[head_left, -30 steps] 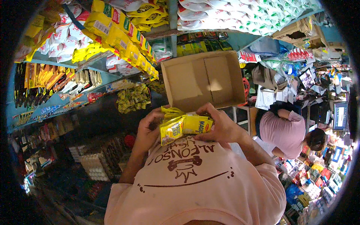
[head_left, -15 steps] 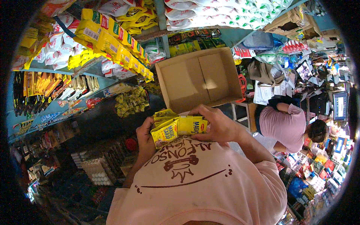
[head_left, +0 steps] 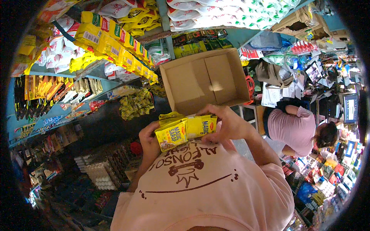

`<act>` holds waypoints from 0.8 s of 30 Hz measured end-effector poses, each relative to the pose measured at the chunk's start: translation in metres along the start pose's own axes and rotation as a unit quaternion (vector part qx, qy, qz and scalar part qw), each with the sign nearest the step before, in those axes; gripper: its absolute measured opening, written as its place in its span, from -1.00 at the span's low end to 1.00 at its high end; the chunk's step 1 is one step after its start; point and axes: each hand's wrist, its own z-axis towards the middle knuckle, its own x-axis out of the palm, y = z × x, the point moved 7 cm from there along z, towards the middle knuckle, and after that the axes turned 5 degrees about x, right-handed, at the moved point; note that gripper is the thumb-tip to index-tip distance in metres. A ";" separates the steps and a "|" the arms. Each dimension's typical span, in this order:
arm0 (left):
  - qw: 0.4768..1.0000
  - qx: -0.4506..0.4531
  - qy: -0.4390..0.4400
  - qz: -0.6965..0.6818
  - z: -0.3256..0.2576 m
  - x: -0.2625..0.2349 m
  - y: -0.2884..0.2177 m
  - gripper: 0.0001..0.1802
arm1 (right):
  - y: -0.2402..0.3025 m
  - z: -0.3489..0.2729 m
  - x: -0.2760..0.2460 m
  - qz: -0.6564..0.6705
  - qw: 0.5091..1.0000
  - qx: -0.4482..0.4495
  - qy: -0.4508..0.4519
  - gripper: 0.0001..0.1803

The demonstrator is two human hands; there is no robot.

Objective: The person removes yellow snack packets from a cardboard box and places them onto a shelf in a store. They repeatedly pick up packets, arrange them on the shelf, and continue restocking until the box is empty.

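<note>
A folded bundle of yellow seasoning sachets (head_left: 181,131) is held in front of my chest, between both hands. My left hand (head_left: 149,135) grips its left end, the fingers mostly hidden behind the packets. At the other end my right hand (head_left: 223,125) has its thumb below and its index finger over the top edge, closed around the sachets. Just beyond the bundle stands an open cardboard box (head_left: 208,82), with only its bare bottom and walls showing.
Yellow sachet strips (head_left: 115,44) hang from the shelf at upper left. Below them is a heap of yellow sachets (head_left: 137,104). Egg trays (head_left: 102,175) are stacked at lower left. A person in a pink shirt (head_left: 289,127) is at the right, near a cluttered counter.
The sachet bundle has tilted slightly, and its right end has shifted a little up and to the right with my right hand. Both hands keep hold of it.
</note>
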 end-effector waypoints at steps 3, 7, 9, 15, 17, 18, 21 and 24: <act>0.997 0.006 0.027 0.079 0.012 0.001 0.006 -0.71 | -0.010 0.003 -0.006 0.065 0.997 0.033 -0.006 -0.11; 0.905 -0.184 0.006 -0.383 0.045 0.032 -0.001 -0.36 | -0.035 0.017 -0.027 0.083 0.985 -0.059 -0.136 -0.05; 0.987 -0.109 0.087 -0.082 0.066 0.020 0.038 -0.23 | -0.033 0.035 -0.037 0.058 0.986 -0.046 -0.147 -0.22; 0.953 -0.168 0.247 -0.061 0.112 0.071 -0.024 -0.02 | -0.009 0.053 -0.068 0.113 0.977 -0.109 -0.144 -0.51; 0.937 -0.126 0.319 -0.062 0.127 0.076 -0.047 -0.11 | 0.025 0.028 -0.083 0.187 0.967 -0.150 -0.088 -0.51; 0.932 -0.097 0.338 -0.082 0.128 0.094 -0.078 -0.21 | 0.044 0.006 -0.090 0.213 0.973 -0.046 -0.076 -0.49; 0.908 -0.128 0.358 -0.173 0.134 0.142 -0.135 -0.34 | 0.088 -0.029 -0.140 0.269 0.900 -0.165 -0.301 -0.39; 0.917 -0.018 0.306 -0.255 0.139 0.201 -0.209 -0.36 | 0.152 -0.075 -0.150 0.270 0.779 -0.352 -0.444 -0.24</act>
